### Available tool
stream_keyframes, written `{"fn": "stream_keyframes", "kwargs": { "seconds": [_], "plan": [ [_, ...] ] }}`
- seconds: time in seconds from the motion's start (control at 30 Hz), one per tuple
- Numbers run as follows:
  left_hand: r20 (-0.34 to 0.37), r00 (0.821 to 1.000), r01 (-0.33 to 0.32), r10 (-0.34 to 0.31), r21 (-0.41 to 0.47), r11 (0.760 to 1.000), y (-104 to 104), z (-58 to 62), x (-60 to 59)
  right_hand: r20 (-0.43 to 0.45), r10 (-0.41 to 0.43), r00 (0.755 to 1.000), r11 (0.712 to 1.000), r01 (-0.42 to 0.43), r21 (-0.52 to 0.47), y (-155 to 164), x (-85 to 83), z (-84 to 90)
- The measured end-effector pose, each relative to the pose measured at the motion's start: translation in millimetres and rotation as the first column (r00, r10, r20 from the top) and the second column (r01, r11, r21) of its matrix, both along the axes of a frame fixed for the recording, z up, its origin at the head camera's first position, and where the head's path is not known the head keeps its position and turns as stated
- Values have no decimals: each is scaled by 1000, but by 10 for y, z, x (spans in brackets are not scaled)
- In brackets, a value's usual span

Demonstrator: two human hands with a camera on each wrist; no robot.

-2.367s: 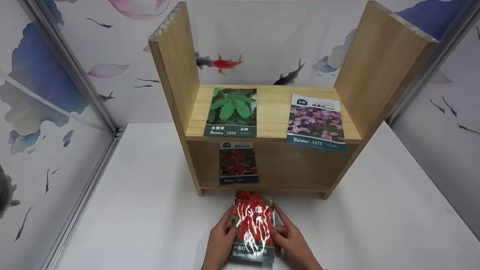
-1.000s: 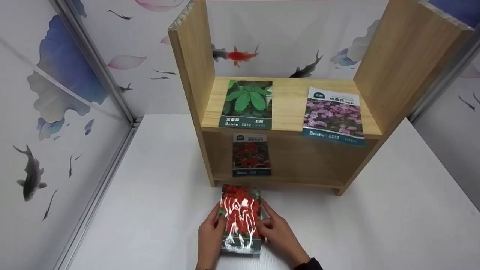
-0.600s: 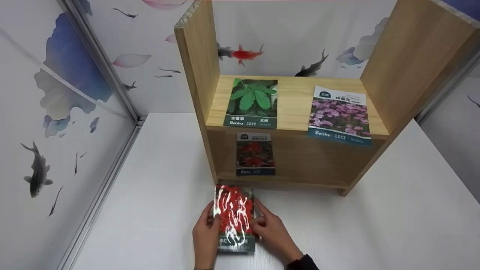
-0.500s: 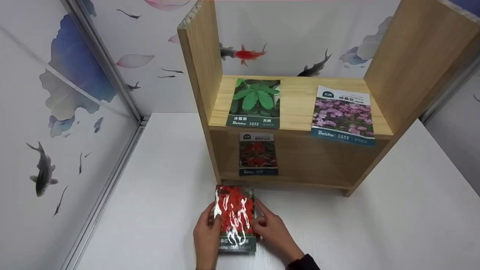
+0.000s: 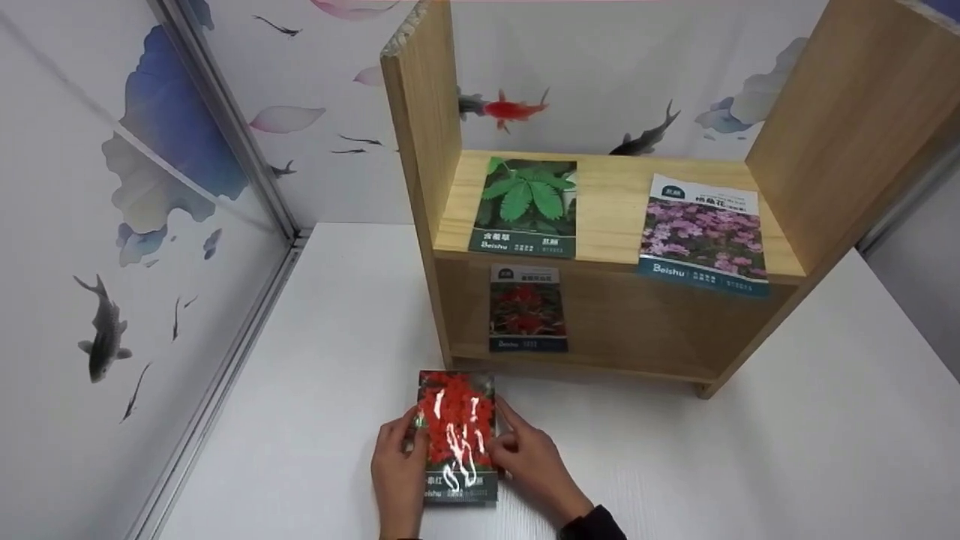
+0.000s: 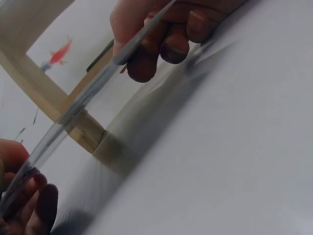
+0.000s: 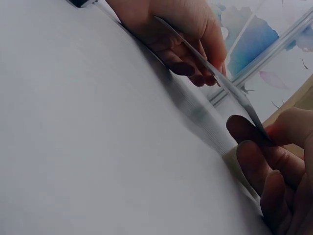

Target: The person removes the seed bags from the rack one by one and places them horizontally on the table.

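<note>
Both hands, left hand (image 5: 396, 466) and right hand (image 5: 529, 463), pinched the red seed packet (image 5: 457, 435) by its edges, seemingly just above the bench (image 5: 315, 360); an even grip would keep it flat.

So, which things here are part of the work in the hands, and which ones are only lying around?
In hand:
- red flower packet, lifted off the white table
- left hand holding its left edge
- right hand holding its right edge

Lying about:
- green leaf packet, on the wooden shelf
- purple flower packet, same board
- dark red flower packet, standing in the lower compartment
</note>
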State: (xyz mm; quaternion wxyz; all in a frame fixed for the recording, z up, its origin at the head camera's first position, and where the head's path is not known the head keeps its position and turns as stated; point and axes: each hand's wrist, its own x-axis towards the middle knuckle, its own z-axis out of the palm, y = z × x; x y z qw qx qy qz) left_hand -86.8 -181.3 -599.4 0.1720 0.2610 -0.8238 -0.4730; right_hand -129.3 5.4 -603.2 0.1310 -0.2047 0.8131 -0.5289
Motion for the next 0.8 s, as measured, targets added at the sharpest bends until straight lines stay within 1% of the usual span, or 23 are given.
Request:
{"fn": "stream_keyframes", "kwargs": {
  "seconds": [0.17,0.23,0.33,0.47,0.57,0.63,0.73,0.8],
  "plan": [
    [3,1000,-6,6,1,1000,-99,-3,7,-68,2,998,999,0,33,-125,-3,-16],
    [0,1000,-4,4,-1,1000,-146,-6,22,-76,3,997,999,0,47,-180,-1,-20],
    [-23,1000,3,-3,-4,1000,-240,-12,49,-84,2,996,998,3,70,-270,4,-19],
    [-35,999,14,-14,2,1000,-379,-19,58,-99,-18,995,997,26,79,-409,11,-13],
    [-32,999,26,-26,4,1000,-475,-25,45,-132,-47,990,994,59,91,-510,12,-12],
    [-26,999,32,-32,-5,999,-529,-28,42,-171,-60,983,991,79,106,-567,13,-8],
    [-1,999,38,-38,-14,999,-584,-20,45,-218,-74,973,985,105,135,-640,16,-3],
    [18,999,27,-27,-30,999,-606,-6,48,-238,-74,969,983,111,147,-681,19,6]
  ]
}}
